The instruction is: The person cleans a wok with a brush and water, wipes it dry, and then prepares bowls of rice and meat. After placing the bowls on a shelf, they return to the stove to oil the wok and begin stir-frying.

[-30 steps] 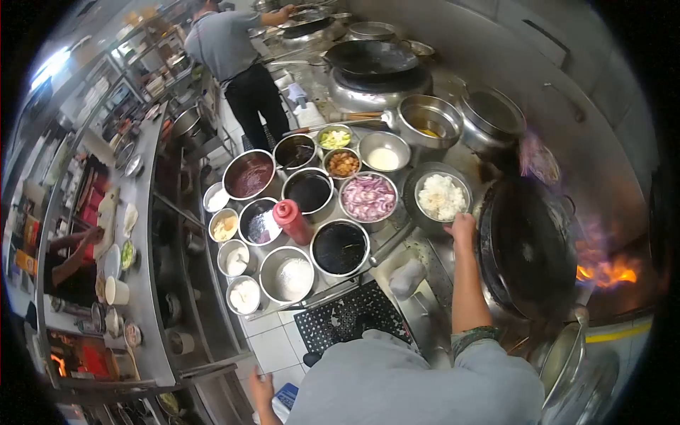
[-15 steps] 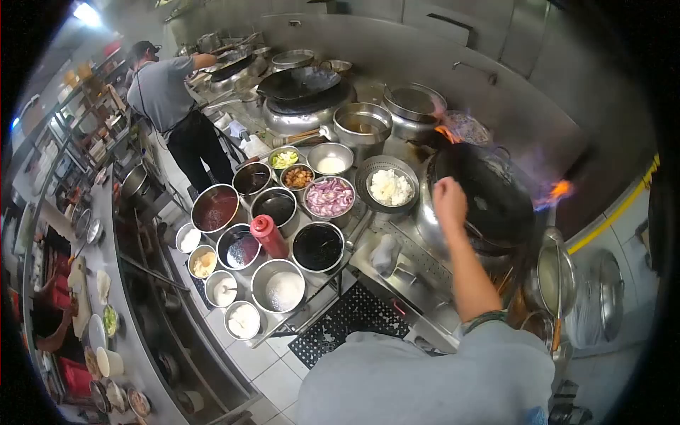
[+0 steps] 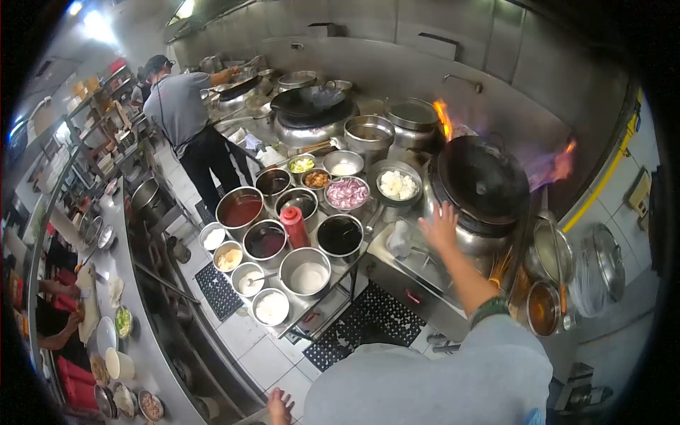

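My right hand [image 3: 440, 228] reaches forward with its fingers spread and nothing in it, just in front of a large black wok [image 3: 483, 178] on a burner. Flames [image 3: 443, 120] rise behind that wok. At the bottom of the view my left hand [image 3: 279, 406] has its fingers apart and holds nothing. To the left of my right hand are a folded grey cloth [image 3: 399, 239] and a perforated bowl of chopped white pieces [image 3: 398, 185].
Metal pots of sauces and ingredients crowd a side table around a red squeeze bottle [image 3: 294, 227]. A co-worker [image 3: 185, 117] stands at a farther wok. A long steel counter [image 3: 145, 312] runs along the left. A pan of orange liquid [image 3: 542, 307] sits at right.
My right hand has opened from a closed shape and lies slightly lower and left of the wok. My left hand has come into view. The camera view has shifted.
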